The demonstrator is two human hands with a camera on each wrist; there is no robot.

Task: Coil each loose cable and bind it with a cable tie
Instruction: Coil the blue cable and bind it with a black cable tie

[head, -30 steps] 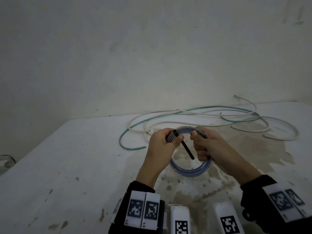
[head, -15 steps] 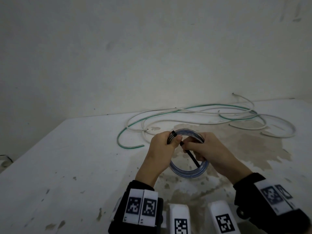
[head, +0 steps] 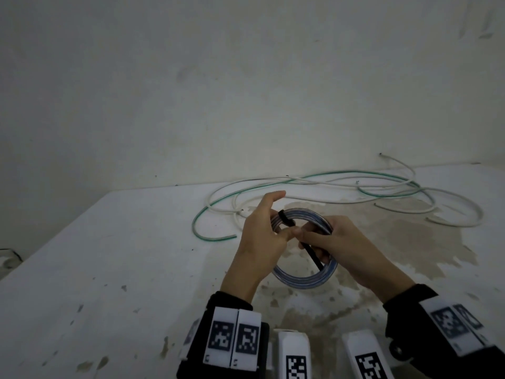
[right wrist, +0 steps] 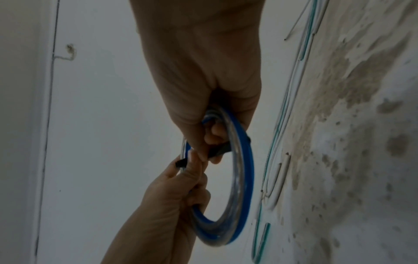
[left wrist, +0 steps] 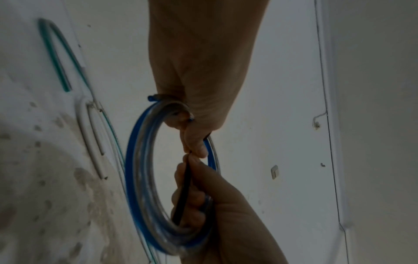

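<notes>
The blue coil (head: 303, 277) is held above the stained tabletop (head: 109, 269), between the two hands, with its ring facing up toward the head camera. The left hand (head: 262, 242) grips the left side of the coil, where the black cable tie (head: 287, 221) is already looped around the strands. The right hand (head: 338, 247) pinches the free tail of the tie, and its other fingers curl around the right side of the coil. The tail runs from the loop toward the person and to the right, so I think the next pull must go along this line, away from the left hand. Behind the hands the green cable (head: 207, 233) and white cables (head: 451, 222) lie loose, not coiled yet
</notes>
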